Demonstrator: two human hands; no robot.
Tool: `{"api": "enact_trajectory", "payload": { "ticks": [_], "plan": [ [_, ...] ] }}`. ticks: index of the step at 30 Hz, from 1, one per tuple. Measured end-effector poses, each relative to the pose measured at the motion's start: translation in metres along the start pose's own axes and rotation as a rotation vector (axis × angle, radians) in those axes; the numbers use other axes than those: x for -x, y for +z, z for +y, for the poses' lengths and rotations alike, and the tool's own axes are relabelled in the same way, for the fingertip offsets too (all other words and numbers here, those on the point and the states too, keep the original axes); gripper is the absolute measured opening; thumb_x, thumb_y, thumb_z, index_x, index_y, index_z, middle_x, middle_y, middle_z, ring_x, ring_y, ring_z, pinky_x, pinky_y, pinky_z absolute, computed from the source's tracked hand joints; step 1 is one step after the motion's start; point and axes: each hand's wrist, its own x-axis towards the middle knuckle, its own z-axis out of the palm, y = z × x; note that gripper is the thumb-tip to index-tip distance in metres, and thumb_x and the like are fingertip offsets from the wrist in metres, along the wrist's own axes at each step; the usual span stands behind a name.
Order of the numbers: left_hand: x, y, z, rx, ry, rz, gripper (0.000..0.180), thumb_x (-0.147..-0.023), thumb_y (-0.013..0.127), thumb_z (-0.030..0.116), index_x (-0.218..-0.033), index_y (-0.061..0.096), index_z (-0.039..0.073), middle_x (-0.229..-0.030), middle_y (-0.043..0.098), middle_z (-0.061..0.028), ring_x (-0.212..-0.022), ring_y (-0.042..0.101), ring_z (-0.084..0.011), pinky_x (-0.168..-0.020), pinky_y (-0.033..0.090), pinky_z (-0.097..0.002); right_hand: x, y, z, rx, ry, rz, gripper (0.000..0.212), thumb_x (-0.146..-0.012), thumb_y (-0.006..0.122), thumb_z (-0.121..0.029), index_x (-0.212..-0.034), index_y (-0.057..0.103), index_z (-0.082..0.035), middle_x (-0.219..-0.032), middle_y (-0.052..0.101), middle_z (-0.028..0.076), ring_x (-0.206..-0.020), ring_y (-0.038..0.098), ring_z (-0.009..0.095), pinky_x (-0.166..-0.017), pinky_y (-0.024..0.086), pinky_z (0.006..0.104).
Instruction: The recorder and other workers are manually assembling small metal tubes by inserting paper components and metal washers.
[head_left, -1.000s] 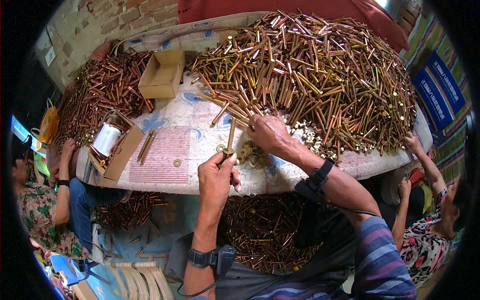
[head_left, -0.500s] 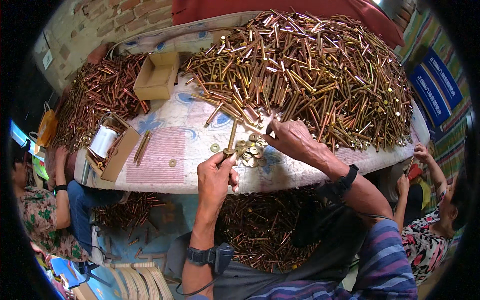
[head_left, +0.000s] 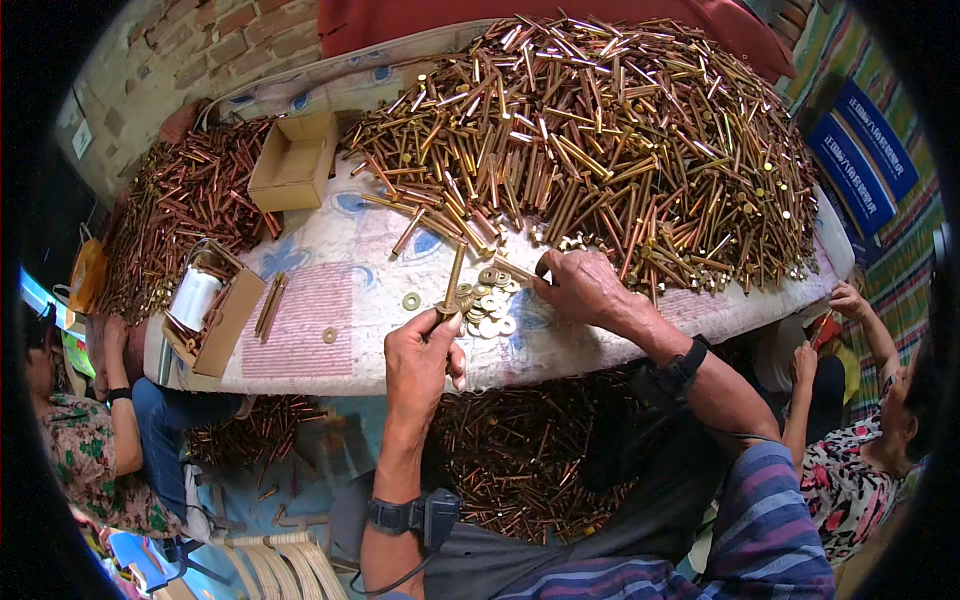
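Observation:
My left hand is closed on a brass-coloured bolt, which stands nearly upright with a washer around its lower end at my fingertips. To its right, my right hand is closed, thumb and fingers pinched on a second bolt whose shank points left toward the washers. A small heap of loose washers lies on the cloth between my hands. One separate washer sits just left of the heap. My right fingers hide the other end of the second bolt.
A large pile of bolts covers the table's far side; a smaller pile lies left. An open cardboard box and a carton with a white roll stand on the patterned cloth. Co-workers sit at both sides.
My right hand has come slightly nearer to me, away from the big pile, and a bolt now shows in its fingers. My left hand still holds its bolt upright. The whole view has shifted slightly.

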Motion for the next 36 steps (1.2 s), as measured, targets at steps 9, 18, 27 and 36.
{"api": "enact_trajectory", "payload": {
  "ticks": [9,18,27,36],
  "plan": [
    [-0.001,-0.003,-0.007,-0.092,0.012,-0.044,0.022,-0.099,0.063,0.014,-0.111,0.07,-0.003,-0.067,0.057,-0.0023,-0.05,0.053,-0.0084,-0.039,0.044,-0.0253,0.005,-0.065,-0.011,-0.97,0.163,0.069,0.028,-0.098,0.066,-0.026,-0.098,0.069,0.002,-0.081,0.072,0.005,-0.062,0.066,0.009,-0.051,0.05,0.0229],
    [0.002,0.0,-0.004,-0.155,0.013,-0.076,0.018,-0.098,0.061,0.011,-0.104,0.071,-0.003,-0.056,0.057,-0.0037,-0.041,0.05,-0.0094,-0.039,0.043,-0.0254,0.005,-0.071,-0.015,-1.193,0.165,0.096,0.025,-0.098,0.067,-0.022,-0.098,0.071,0.002,-0.075,0.067,0.003,-0.06,0.061,0.006,-0.05,0.048,0.0215],
    [0.004,-0.002,-0.004,-0.242,0.012,-0.082,0.021,-0.098,0.058,0.007,-0.108,0.071,-0.005,-0.057,0.057,-0.0035,-0.044,0.051,-0.009,-0.041,0.043,-0.0249,0.002,-0.085,-0.012,-0.995,0.08,0.067,0.033,-0.097,0.068,-0.03,-0.086,0.071,0.001,-0.067,0.064,0.002,-0.054,0.057,0.006,-0.047,0.045,0.0223],
    [0.008,0.003,-0.002,-0.351,0.048,-0.095,0.019,-0.098,0.056,0.006,-0.106,0.07,-0.005,-0.058,0.057,-0.002,-0.046,0.052,-0.0074,-0.041,0.044,-0.0241,0.005,-0.085,-0.012,-0.903,0.126,-0.044,0.04,-0.097,0.068,-0.037,-0.082,0.071,0.0,-0.062,0.061,0.0,-0.051,0.056,0.006,-0.045,0.045,0.0235]
  ]
}}
